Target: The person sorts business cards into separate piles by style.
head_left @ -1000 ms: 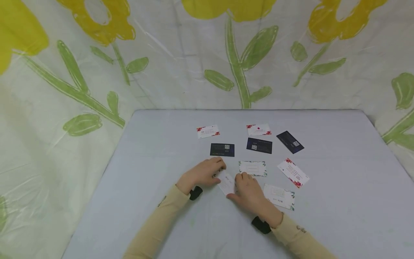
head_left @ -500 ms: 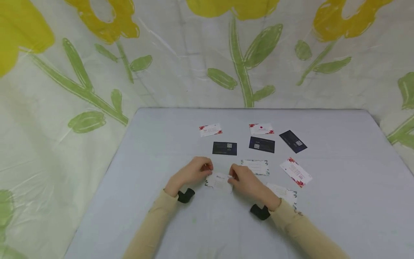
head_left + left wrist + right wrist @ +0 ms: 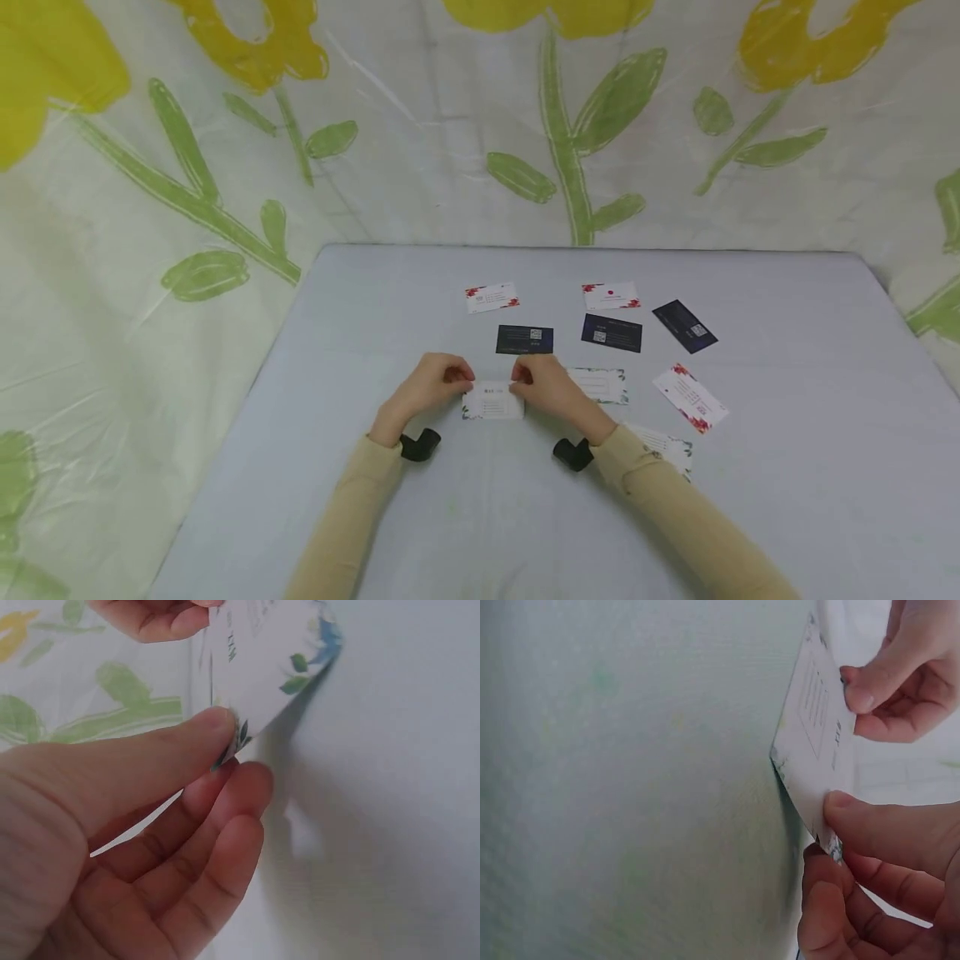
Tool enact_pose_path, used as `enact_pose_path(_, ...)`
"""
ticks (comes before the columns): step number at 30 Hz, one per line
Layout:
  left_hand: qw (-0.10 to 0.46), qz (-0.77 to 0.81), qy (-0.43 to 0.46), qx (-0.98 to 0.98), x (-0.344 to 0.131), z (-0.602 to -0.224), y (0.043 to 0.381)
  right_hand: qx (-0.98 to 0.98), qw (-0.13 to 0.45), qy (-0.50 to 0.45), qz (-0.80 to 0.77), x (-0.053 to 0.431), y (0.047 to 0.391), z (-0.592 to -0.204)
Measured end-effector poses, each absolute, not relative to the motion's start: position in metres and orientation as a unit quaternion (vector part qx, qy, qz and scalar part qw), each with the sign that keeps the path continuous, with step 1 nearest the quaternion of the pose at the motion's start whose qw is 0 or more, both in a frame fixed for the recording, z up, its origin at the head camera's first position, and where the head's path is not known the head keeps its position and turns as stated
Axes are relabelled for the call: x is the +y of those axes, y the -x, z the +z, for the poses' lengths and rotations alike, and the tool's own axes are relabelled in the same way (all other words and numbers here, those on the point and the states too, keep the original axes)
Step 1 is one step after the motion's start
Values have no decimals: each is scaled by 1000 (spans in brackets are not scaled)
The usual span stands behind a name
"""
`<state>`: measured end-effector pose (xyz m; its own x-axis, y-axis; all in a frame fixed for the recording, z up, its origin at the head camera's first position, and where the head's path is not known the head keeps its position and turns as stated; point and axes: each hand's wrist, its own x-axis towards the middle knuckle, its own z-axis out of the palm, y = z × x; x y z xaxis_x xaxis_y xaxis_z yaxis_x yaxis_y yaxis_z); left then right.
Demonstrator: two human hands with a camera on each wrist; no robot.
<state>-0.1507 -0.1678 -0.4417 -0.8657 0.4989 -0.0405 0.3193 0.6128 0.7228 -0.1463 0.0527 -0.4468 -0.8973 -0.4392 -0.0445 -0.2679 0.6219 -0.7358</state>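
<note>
Card (image 3: pixel 492 404) sits near the middle of the frame, where my left hand (image 3: pixel 427 385) and right hand (image 3: pixel 553 388) each pinch an upper corner, presumably to hold it even and leave its print uncovered.

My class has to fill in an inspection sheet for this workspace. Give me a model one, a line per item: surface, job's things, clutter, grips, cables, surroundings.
Surface: pale table, faint greenish marks.
Job's things: held card, white with leaf print, tilted; whether its lower edge touches the table is unclear. Also three black cards, three red-flowered cards and two leaf-print cards, the last two partly hidden in the head view.
Clutter: nothing seen beyond the cards.
Left grip: bare hand, pinching the held card's upper left corner.
Right grip: bare hand, pinching its upper right corner.
Cables: nothing seen.
Surroundings: flower-printed sheet behind the table and to its left.
</note>
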Motion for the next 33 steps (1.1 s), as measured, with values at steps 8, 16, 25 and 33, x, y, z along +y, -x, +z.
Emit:
enact_pose_path(8, 102, 331, -213, 914, -163, -446, 150, 905, 100, 199, -361, 47, 150, -450)
enact_pose_path(16, 72, 285, -204, 934, -157, -445, 148, 912, 102, 191, -350, 47, 149, -450)
enact_pose_path(25, 64, 272, -211, 937, -155, -444, 147, 921, 95, 181, -332, 46, 147, -452)
enact_pose_path(33, 68, 251, -214, 942, -151, -439, 145, 925, 93, 189, -316, 46, 144, -447)
